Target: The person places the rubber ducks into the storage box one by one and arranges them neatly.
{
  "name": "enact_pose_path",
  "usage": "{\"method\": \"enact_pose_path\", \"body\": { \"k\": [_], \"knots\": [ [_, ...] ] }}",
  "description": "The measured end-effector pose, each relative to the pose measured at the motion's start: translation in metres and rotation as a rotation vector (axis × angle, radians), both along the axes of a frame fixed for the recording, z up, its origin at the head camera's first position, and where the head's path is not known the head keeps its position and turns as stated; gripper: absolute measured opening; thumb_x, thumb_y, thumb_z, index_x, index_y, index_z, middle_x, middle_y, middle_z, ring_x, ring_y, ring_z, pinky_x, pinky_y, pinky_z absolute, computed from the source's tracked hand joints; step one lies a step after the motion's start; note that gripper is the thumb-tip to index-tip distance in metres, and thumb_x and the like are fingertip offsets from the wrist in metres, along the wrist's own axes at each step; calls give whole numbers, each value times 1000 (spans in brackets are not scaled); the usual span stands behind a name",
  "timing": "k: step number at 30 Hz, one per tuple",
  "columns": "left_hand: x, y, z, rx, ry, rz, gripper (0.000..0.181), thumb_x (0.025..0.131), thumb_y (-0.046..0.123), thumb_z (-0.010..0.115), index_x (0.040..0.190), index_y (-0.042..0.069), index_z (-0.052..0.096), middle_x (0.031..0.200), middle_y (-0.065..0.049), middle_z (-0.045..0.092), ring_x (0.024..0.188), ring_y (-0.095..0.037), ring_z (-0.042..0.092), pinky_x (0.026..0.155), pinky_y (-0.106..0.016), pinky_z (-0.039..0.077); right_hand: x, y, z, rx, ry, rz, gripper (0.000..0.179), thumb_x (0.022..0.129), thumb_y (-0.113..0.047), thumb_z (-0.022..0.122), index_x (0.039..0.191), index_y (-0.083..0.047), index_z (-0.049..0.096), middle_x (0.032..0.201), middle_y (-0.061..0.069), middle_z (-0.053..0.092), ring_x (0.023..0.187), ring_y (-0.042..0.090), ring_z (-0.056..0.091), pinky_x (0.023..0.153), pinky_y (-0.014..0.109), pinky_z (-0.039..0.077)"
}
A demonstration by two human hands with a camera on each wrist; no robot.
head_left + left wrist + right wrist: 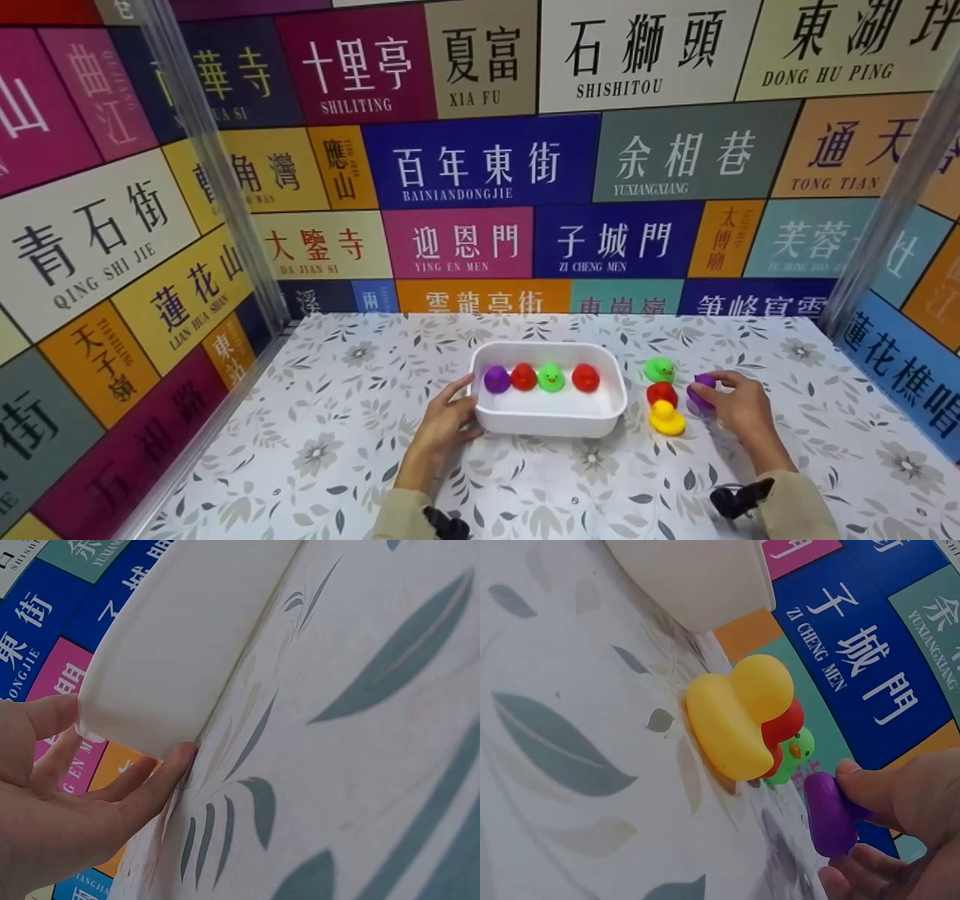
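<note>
A white plastic tub [551, 425] stands on the table with toy ducks in a row inside: a purple duck [496, 379], a red duck [523, 377], a green duck [551, 378] and another red duck [586, 378]. My left hand [448, 420] holds the tub's left end, thumb at the rim and fingertips low on its side. Between thumb and fingers, my right hand [741, 409] pinches a purple toy duck [829, 816], which appears lifted off the table in the right wrist view. Left of this hand sit a yellow duck [731, 716], a red duck [660, 394] and a green duck [660, 369].
A white tablecloth [330, 420] with grey leaves and flowers covers the table. Coloured panels [480, 161] with Chinese lettering rise behind and at both sides. Clear upright posts [217, 150] stand at the back corners.
</note>
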State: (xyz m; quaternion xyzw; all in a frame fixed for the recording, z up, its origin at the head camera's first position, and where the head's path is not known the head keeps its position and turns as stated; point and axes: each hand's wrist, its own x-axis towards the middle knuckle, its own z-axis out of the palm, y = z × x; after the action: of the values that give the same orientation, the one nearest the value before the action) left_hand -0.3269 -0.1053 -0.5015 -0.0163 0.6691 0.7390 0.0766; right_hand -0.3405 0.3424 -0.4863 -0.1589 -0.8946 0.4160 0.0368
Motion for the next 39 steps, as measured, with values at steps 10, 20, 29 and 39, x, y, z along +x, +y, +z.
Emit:
{"method": "enact_pose_path", "body": {
  "k": [10,20,29,39],
  "knots": [
    [-3,-1,-3,17,19,-18,55,100,14,55,153,10,41,135,-31,57,95,-19,69,82,-37,60,4,-11,13,11,44,79,59,99,-34,63,146,-2,48,149,34,41,130,47,44,110,61,38],
    [-3,-1,-4,14,18,-24,54,101,13,53,153,9,40,137,-32,55,97,-19,68,81,-38,60,6,-20,19,12,59,138,52,102,-24,57,148,-2,44,146,33,45,118,41,54,103,48,51],
    [-3,0,-1,17,2,-23,54,101,14,53,153,10,40,139,-32,54,101,-21,68,84,-39,60,8,-27,27,0,81,171,50,104,-22,54,148,0,44,141,34,47,120,44,54,92,39,59],
    [-3,0,-2,19,10,-25,56,101,15,54,154,10,38,139,-33,53,103,-22,68,85,-41,60,9,-37,32,25,184,171,51,104,-19,53,147,4,40,141,34,48,131,49,47,113,60,39]
  ]
}}
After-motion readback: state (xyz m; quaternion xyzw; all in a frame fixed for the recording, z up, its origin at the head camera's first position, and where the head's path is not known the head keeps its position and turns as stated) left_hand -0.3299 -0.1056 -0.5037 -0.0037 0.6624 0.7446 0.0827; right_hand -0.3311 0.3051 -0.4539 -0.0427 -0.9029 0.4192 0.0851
